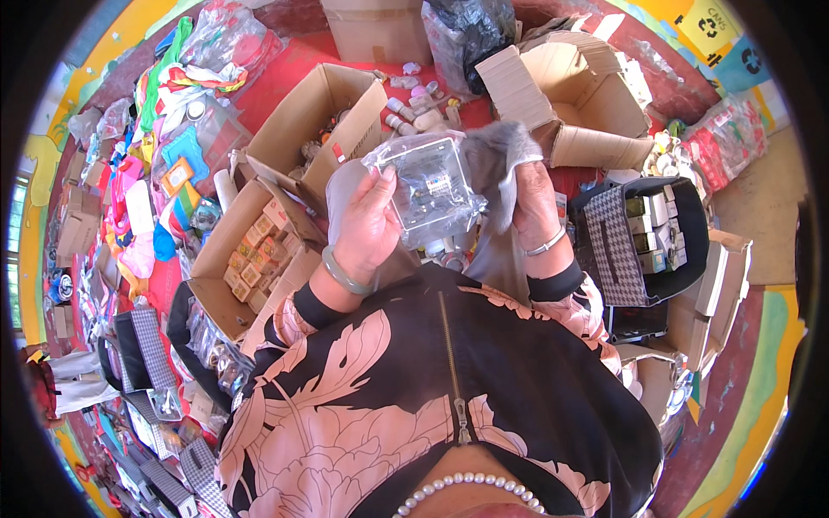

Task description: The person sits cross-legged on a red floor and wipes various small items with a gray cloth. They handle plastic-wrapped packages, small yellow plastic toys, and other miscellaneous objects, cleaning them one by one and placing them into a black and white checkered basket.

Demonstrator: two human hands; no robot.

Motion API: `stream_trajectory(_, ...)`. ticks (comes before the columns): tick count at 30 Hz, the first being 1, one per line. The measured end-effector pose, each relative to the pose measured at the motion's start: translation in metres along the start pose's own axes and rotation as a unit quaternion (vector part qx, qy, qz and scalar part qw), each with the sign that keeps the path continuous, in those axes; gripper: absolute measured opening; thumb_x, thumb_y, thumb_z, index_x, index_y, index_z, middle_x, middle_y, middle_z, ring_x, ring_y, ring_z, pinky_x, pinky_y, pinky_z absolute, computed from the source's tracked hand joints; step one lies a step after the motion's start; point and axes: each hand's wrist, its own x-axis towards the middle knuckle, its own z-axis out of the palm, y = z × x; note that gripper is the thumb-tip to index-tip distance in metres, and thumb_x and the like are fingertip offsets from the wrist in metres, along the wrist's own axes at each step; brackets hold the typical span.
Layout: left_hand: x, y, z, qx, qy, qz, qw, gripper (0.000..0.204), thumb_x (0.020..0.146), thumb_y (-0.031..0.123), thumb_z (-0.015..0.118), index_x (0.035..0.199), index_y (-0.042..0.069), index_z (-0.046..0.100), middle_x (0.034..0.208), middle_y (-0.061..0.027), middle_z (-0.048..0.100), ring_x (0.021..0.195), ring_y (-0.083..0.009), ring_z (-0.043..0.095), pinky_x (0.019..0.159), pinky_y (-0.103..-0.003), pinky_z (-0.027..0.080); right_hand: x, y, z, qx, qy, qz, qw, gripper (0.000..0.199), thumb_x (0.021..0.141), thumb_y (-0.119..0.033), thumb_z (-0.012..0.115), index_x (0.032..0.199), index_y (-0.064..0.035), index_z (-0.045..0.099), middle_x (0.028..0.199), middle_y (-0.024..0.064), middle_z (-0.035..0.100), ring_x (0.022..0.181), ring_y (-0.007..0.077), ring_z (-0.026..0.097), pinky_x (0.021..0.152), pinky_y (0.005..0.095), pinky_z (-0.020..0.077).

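Observation:
My left hand (pixel 370 226) is closed on a square frame in clear plastic (pixel 429 188), its thumb across the near-left edge. The frame has a dark border and a small coloured piece in the middle; I cannot make out what that piece is. My right hand (pixel 534 207) is closed on a soft grey cloth (pixel 501 164), bunched against the frame's right side. Part of the cloth is hidden behind the frame and the hand. Both hands are held up in front of my chest.
An open cardboard box (pixel 302 116) stands beyond my left hand, and another with small packets (pixel 259 259) is nearer. At right are a large open carton (pixel 570 95) and a checked bin of small boxes (pixel 643 233). White bottles (pixel 419 112) lie ahead; mixed goods (pixel 173 173) crowd the left.

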Motion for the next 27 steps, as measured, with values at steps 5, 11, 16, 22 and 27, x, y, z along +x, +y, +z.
stream_trajectory(5, -0.014, 0.0, 0.032, 0.082, -0.1, -0.028, 0.991, 0.025, 0.094, 0.014, 0.042, 0.115, 0.0, 0.047, 0.107, -0.0031, 0.055, 0.1, -0.0101, 0.052, 0.087, -0.027, 0.043, -0.011, 0.008, 0.024, -0.076, -0.072, 0.046, 0.993, 0.027, 0.082, -0.01, 0.063, 0.108, -0.0026, 0.058, 0.096, 0.0034, 0.063, 0.083, 0.0107, 0.059, 0.074, 0.0251, 0.0493)
stream_trajectory(11, -0.011, 0.001, 0.027, 0.104, -0.136, -0.035, 0.985, 0.028, 0.095, 0.012, 0.039, 0.119, -0.001, 0.043, 0.112, -0.0074, 0.053, 0.103, -0.0151, 0.052, 0.089, -0.031, 0.043, -0.007, 0.026, 0.01, -0.145, -0.046, -0.111, 0.982, 0.016, 0.085, -0.008, 0.059, 0.099, -0.0019, 0.062, 0.087, 0.0013, 0.065, 0.077, 0.0077, 0.059, 0.066, 0.0214, 0.0469)
stream_trajectory(16, -0.011, 0.003, 0.024, 0.081, -0.112, -0.082, 0.987, 0.027, 0.095, 0.012, 0.04, 0.117, -0.001, 0.045, 0.109, -0.0069, 0.055, 0.1, -0.0155, 0.054, 0.088, -0.031, 0.044, -0.004, 0.018, 0.01, -0.404, -0.025, -0.267, 0.874, 0.011, 0.084, -0.007, 0.06, 0.091, 0.0003, 0.065, 0.081, 0.0001, 0.064, 0.072, 0.0076, 0.058, 0.065, 0.0216, 0.0464)
stream_trajectory(22, -0.009, -0.004, 0.016, 0.035, -0.079, -0.068, 0.994, 0.026, 0.094, 0.014, 0.04, 0.115, 0.0, 0.046, 0.11, -0.0076, 0.056, 0.1, -0.0178, 0.056, 0.087, -0.035, 0.046, 0.004, 0.003, 0.0, -0.358, 0.196, -0.064, 0.911, 0.018, 0.085, -0.014, 0.059, 0.087, 0.0039, 0.061, 0.082, 0.0085, 0.064, 0.073, 0.0097, 0.059, 0.063, 0.0237, 0.0476)
stream_trajectory(27, -0.001, 0.019, 0.012, -0.027, -0.042, 0.011, 0.999, 0.027, 0.094, 0.015, 0.038, 0.117, 0.002, 0.046, 0.115, -0.0088, 0.055, 0.107, -0.0217, 0.053, 0.094, -0.04, 0.042, 0.022, -0.017, -0.051, 0.164, 0.001, 0.075, 0.984, 0.035, 0.089, -0.026, 0.05, 0.114, -0.0027, 0.048, 0.106, 0.0129, 0.055, 0.097, 0.0232, 0.056, 0.08, 0.0335, 0.05)
